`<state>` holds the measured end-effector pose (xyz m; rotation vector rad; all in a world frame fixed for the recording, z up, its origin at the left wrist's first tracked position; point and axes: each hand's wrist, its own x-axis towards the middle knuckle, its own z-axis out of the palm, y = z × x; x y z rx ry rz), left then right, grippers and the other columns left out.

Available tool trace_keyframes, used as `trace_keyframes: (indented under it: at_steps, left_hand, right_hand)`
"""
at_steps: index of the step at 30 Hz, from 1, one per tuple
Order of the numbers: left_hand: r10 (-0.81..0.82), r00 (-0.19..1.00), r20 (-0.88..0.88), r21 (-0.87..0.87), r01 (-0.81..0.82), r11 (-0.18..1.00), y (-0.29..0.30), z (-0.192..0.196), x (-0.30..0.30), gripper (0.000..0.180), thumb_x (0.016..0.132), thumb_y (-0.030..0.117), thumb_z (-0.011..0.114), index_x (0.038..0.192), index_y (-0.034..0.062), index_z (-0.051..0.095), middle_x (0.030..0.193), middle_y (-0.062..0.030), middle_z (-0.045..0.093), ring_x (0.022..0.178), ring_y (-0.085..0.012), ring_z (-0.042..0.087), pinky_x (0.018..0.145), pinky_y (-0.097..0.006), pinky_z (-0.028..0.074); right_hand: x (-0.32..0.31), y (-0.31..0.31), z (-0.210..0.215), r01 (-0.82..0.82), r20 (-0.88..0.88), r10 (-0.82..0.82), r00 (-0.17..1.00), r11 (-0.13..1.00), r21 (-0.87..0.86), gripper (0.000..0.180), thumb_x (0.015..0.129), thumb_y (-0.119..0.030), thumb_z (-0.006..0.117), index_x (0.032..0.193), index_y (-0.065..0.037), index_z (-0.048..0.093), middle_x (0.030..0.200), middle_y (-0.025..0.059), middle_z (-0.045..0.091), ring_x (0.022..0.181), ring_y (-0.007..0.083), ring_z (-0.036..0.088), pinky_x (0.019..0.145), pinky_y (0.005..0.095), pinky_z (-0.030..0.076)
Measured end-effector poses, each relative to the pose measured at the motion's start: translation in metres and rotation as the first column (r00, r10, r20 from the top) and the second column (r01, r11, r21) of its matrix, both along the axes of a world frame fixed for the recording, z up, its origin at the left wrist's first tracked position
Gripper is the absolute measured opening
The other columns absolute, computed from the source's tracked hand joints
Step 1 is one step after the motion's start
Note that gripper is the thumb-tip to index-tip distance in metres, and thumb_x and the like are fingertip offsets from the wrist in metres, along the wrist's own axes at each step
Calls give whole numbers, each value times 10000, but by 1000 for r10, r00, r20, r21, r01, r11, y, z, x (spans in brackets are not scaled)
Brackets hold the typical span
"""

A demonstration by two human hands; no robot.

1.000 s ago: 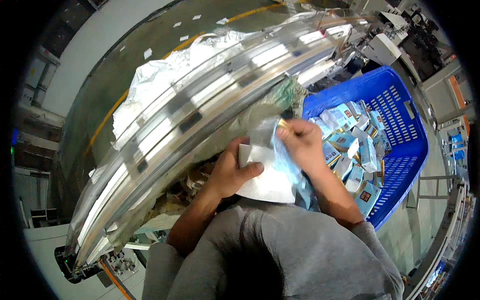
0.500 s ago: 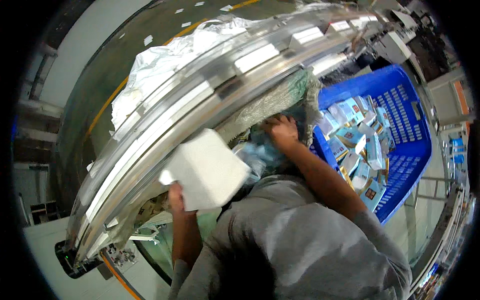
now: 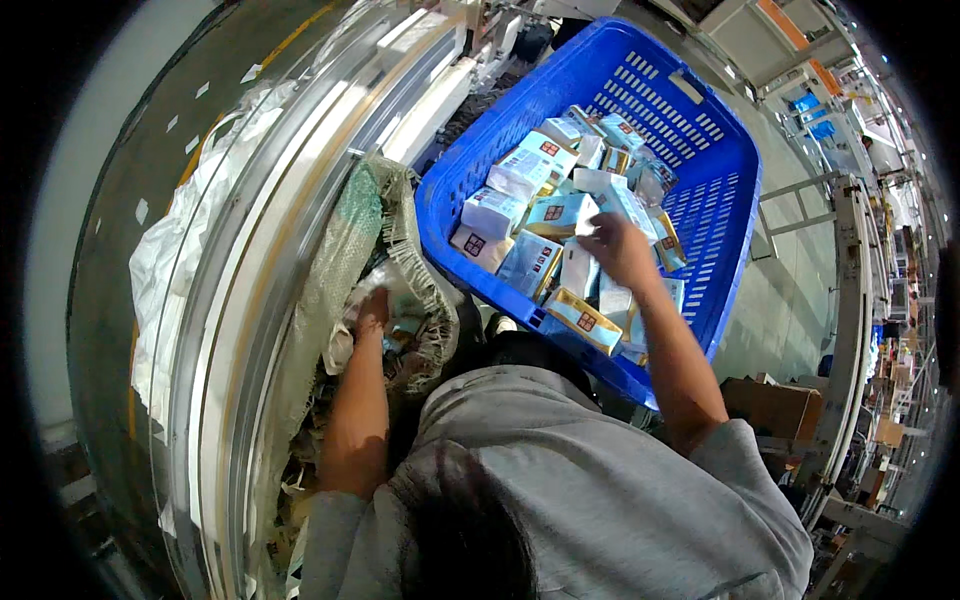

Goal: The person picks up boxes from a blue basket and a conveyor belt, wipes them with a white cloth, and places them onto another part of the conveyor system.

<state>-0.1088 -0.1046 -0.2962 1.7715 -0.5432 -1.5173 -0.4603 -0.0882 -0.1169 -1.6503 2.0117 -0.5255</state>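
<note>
Warehouse | blue crate [image 3: 735, 190]: boxes | right hand [image 3: 622, 250] spread | left hand [image 3: 372, 312] in sack [image 3: 350, 250], grip unclear

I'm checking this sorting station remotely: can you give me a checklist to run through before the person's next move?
1. Right hand is over the small boxes in the blue basket: ok.
2. Right hand has a firm grip on a box: cannot tell.
3. Left hand is at the mouth of the woven sack: ok.
4. Left hand is holding something: cannot tell.
5. Basket has room left for boxes: ok, its far end is bare.
</note>
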Motion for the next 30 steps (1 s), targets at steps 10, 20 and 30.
trace_keyframes:
  at_steps: [10, 20, 30]
  left_hand:
    - [-69, 714, 697, -415, 480, 773, 114, 223, -17, 600, 528, 128, 727, 1045, 23, 441, 934, -146, 532, 914, -276, 512, 704, -356, 440]
    - [90, 896, 435, -49, -76, 996, 165, 264, 254, 657, 682, 468, 581, 1078, -27, 413, 898, -116, 551, 761, -196, 536, 513, -279, 418]
    - [3, 223, 975, -202, 880, 429, 117, 316, 6, 641, 480, 195, 741, 1028, 39, 447, 998, -122, 500, 929, -275, 472, 763, -375, 380]
  right_hand:
    - [-6, -8, -84, -80, -418, 245, 875, 924, 374, 468, 604, -208, 631, 973, -1, 432, 879, 201, 546, 839, 333, 533, 694, 401, 434]
    - [8, 15, 76, 76, 749, 127, 651, 970, -231, 385, 708, -65, 385, 1082, -11, 453, 959, 106, 526, 842, 174, 519, 751, 276, 414]
    - [132, 17, 66, -254, 870, 241, 430, 957, -139, 228, 773, -162, 492, 920, 10, 523, 790, 50, 550, 713, 111, 507, 646, 236, 405]
